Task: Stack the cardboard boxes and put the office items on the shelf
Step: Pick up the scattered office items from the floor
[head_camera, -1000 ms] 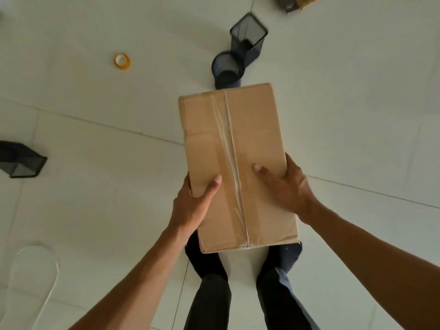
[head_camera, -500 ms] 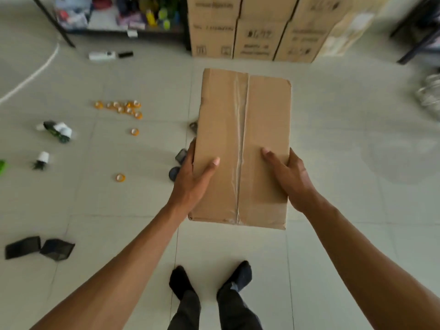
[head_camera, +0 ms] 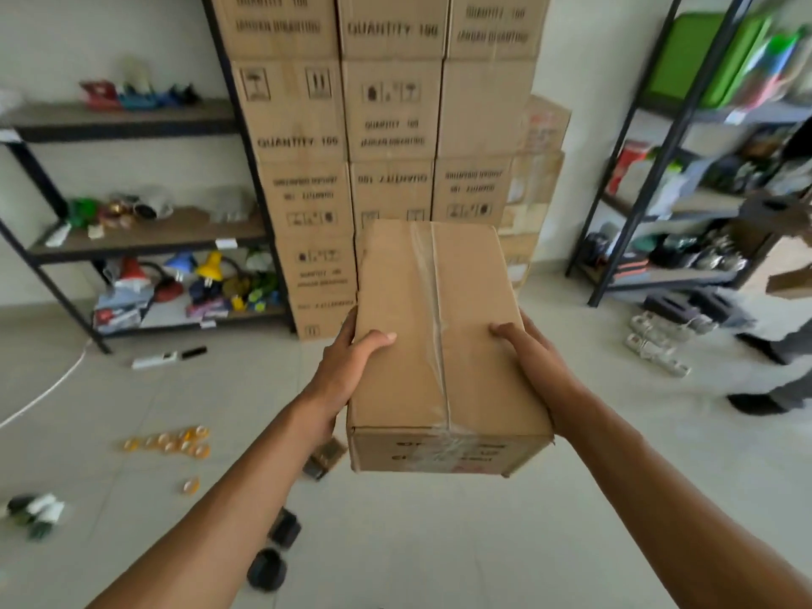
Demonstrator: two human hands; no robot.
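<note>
Centrally, one sealed cardboard box (head_camera: 439, 340), taped along its top seam, is carried in mid-air at the middle of the frame. The left hand (head_camera: 351, 367) grips its left side, thumb curled over the top face; the right hand (head_camera: 531, 367) grips its right side likewise. Behind it, upper centre: a stack of printed cartons (head_camera: 386, 125) against the wall. Left of the frame: a dark metal shelf (head_camera: 145, 232) holding mixed coloured items. Right of the frame: a second shelf unit (head_camera: 685, 204), blurred. Lower left, on the tiled floor (head_camera: 417, 542): a cluster of small orange rolls (head_camera: 175, 441) and two dark mesh holders (head_camera: 274, 551).
</note>
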